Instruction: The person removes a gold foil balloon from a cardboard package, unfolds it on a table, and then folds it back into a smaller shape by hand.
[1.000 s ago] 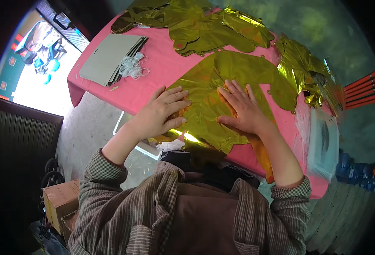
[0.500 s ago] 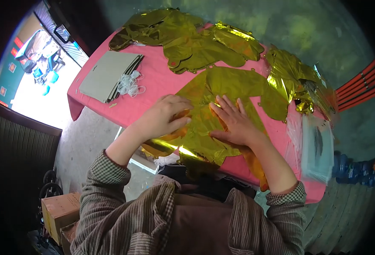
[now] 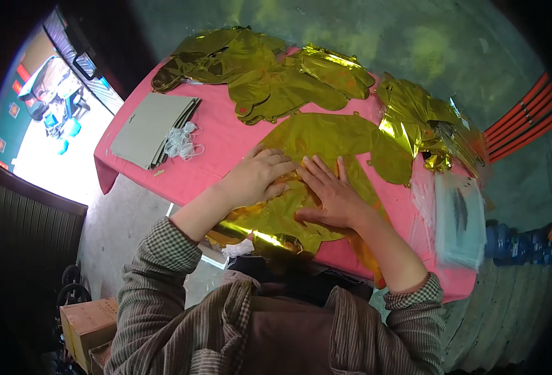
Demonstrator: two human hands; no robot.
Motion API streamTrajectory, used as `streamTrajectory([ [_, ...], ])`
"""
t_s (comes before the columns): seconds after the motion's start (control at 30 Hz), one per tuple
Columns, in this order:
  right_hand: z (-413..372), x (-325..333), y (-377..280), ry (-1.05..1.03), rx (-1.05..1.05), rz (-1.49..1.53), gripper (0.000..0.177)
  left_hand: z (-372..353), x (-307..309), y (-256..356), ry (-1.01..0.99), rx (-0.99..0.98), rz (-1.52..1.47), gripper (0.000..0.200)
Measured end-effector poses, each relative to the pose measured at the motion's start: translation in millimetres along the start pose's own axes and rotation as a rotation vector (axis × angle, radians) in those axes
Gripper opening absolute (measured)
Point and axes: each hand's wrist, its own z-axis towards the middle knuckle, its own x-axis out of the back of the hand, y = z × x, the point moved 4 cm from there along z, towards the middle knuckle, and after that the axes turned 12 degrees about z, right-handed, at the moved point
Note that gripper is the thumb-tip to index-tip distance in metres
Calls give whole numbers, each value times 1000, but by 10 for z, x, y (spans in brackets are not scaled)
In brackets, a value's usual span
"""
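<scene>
A flat, uninflated gold foil balloon (image 3: 326,134) lies spread over the near middle of the table, its lower part wrinkled and shiny. My left hand (image 3: 258,177) rests on its left side, fingers stretched to the right and lying on the foil. Close beside it, my right hand (image 3: 333,195) presses on the foil with fingers spread and the thumb pointing left. The fingertips of both hands almost meet. Neither hand holds anything that I can see. Part of the balloon is hidden under the hands.
The pink-covered table (image 3: 216,134) also bears more gold foil balloons (image 3: 276,81), a stack of grey cards (image 3: 154,128), white string (image 3: 182,142) and clear plastic bags (image 3: 457,219). Blue bottles (image 3: 526,247) stand at right, a cardboard box (image 3: 88,319) at lower left.
My left hand has moved right and flattened onto the foil. My right hand has shifted left, so the two hands are closer together. The whole view has tilted slightly.
</scene>
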Motion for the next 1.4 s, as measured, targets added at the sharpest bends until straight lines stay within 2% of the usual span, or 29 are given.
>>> streamTrajectory([
  [0.23, -65, 91, 157, 48, 9, 87, 82, -18, 0, -48, 4, -4, -42, 40],
  [0.33, -188, 209, 187, 55, -32, 48, 79, -19, -4, -66, -4, -36, 22, 36],
  [0.43, -277, 218, 230, 29, -161, 71, 77, -14, -21, -82, -17, -43, 19, 35],
  [0.7, -293, 147, 296, 47, -141, 20, 77, 3, -56, -153, 5, -38, -135, 35],
  [1.03, -300, 128, 262, 80, -79, -108, 74, -74, -65, -138, 73, -33, -134, 34],
  [1.4, -314, 89, 268, 104, -89, -74, 76, -73, -62, -162, 89, 18, -179, 31],
])
